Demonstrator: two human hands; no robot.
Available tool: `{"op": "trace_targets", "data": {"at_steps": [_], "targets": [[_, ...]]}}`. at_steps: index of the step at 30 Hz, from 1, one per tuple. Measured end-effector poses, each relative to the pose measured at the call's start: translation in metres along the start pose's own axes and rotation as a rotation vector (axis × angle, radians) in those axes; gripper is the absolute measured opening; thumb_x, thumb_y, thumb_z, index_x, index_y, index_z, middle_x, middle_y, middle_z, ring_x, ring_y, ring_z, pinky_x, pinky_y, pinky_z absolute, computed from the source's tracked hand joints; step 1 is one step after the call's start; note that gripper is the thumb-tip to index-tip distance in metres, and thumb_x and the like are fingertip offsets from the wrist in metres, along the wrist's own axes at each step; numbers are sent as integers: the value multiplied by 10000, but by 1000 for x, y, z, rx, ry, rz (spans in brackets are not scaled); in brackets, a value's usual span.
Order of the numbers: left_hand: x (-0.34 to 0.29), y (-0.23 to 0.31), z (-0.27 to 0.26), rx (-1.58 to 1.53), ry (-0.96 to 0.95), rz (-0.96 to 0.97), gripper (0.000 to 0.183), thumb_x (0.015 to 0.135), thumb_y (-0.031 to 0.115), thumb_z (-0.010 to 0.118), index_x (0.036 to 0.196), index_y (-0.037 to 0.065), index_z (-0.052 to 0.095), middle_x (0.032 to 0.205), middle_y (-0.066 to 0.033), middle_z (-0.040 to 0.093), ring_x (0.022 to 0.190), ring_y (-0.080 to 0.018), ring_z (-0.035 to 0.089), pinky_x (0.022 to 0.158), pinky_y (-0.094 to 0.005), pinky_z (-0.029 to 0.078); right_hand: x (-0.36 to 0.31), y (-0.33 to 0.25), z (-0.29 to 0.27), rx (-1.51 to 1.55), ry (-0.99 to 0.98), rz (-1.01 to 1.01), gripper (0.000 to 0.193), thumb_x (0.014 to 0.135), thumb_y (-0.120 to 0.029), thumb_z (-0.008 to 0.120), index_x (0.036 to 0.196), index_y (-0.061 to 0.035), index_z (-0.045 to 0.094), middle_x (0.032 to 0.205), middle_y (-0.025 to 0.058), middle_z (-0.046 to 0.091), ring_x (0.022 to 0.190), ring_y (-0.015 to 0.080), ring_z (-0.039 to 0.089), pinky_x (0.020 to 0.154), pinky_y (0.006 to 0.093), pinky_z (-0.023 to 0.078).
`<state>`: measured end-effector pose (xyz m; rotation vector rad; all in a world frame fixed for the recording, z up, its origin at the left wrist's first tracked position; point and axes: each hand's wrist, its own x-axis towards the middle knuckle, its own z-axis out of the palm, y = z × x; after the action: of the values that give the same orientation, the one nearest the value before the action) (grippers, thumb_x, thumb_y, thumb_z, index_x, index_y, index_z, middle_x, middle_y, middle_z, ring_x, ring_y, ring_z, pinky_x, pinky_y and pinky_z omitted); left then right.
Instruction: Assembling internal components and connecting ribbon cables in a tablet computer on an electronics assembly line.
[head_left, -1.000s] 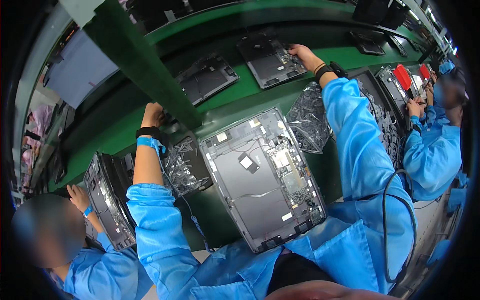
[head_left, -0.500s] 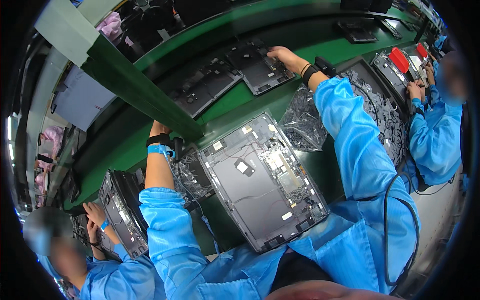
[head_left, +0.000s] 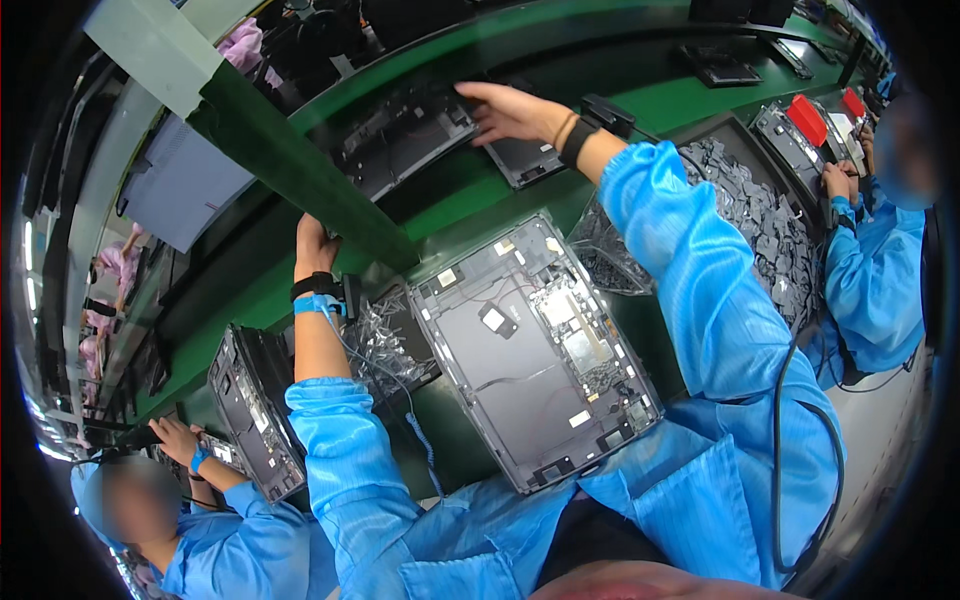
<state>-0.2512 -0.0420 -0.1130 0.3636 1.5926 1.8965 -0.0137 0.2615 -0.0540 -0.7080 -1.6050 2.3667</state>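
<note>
My right hand (head_left: 512,114) reaches to the far side of the bench, fingers apart, beside the right end of a dark laptop base (head_left: 405,135). I cannot make out whether it touches that base. Partly under this hand lies a second laptop base (head_left: 525,160). My left hand (head_left: 314,245) is by the green-wrapped post (head_left: 300,155); its fingers are mostly hidden, and a blue wrist strap with a coiled cord circles the wrist. In front of me rests an opened grey laptop base (head_left: 500,370) with its circuit board (head_left: 580,335) exposed, touched by neither hand.
Clear plastic bags (head_left: 385,345) lie left of the near laptop base. At right stands a tray (head_left: 735,125) heaped with small dark parts. Laptop bases (head_left: 255,415) lean in a stack at left. Co-workers in blue sit on both sides. The post rises from the bench.
My right hand has moved left, off the right-hand laptop base to the end of the other one. That other base has shifted farther away. My left hand shows more beside the post.
</note>
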Motion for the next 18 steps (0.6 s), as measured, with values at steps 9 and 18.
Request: {"op": "trace_targets", "data": {"at_steps": [9,18], "targets": [[-32,31,18,-440,215,245,357,959,108,520,1288,-26,485,1283,-181,543,1178,-249,535,1079,-375,398,-75,-11,-4,189,94,-343,99,880,-123,643,919,-31,637,839,21,657,757,139,641,715,331,533],[-276,44,176,-526,-348,-99,510,1015,299,528,1342,-79,425,1282,-228,538,1233,-295,517,1109,-409,390,-296,29,75,435,110,-723,344,903,-120,673,1185,6,523,1080,87,654,933,176,659,812,342,548]]}}
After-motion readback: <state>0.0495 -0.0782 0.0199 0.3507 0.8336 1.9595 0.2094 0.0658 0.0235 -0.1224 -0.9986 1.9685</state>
